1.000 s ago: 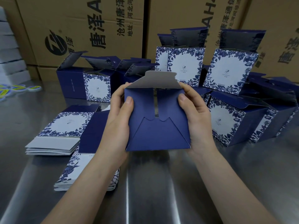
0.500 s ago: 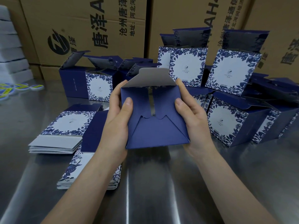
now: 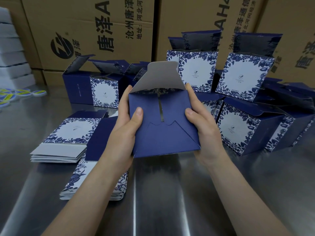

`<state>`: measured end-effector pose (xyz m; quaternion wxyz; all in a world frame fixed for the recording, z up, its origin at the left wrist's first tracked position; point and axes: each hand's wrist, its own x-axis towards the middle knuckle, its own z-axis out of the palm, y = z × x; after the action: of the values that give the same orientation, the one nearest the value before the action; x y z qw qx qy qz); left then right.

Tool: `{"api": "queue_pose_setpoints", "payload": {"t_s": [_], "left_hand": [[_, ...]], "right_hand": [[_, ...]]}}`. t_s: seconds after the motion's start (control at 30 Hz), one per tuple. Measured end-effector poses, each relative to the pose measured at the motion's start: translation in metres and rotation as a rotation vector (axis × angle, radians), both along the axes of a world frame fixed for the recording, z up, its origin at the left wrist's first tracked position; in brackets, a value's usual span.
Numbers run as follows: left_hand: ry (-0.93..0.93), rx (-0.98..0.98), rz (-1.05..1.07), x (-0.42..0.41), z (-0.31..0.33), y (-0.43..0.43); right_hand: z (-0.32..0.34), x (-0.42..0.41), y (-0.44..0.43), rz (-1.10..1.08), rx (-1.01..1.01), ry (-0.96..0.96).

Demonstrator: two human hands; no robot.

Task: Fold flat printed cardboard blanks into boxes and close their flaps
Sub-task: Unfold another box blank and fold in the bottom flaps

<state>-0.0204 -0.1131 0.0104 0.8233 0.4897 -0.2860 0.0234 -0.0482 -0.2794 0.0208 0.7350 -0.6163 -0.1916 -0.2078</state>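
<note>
Above steel table (image 3: 162,193), navy box (image 3: 163,135) was gripped at both sides, left hand (image 3: 122,135) and right hand (image 3: 204,135) curled round it, thumbs (image 3: 138,114) pressed on interlocked flaps (image 3: 172,113), fingers (image 3: 127,92) mostly hidden behind, grey tuck flap (image 3: 160,77) raised.

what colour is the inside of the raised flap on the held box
The flap is plain pale grey inside; the box is navy outside. Head view.
</note>
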Motion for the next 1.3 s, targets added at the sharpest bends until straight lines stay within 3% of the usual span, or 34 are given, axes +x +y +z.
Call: {"api": "queue_pose_setpoints", "payload": {"t_s": [0.43, 0.7, 1.03, 1.3], "left_hand": [[-0.150, 0.005, 0.049, -0.0032, 0.0024, 0.0004], [-0.142, 0.063, 0.104, -0.0029, 0.0005, 0.0033], [-0.172, 0.093, 0.355, -0.0021, -0.0021, -0.0013], [-0.218, 0.153, 0.388, -0.0081, -0.0037, -0.0057]], "right_hand": [[0.0020, -0.0006, 0.0015, -0.021, -0.118, -0.160], [-0.0006, 0.0014, 0.0006, -0.097, -0.144, -0.140], [0.0008, 0.0016, 0.0063, -0.203, -0.132, -0.149], [0.0000, 0.0009, 0.0026, -0.179, -0.044, -0.033]]}}
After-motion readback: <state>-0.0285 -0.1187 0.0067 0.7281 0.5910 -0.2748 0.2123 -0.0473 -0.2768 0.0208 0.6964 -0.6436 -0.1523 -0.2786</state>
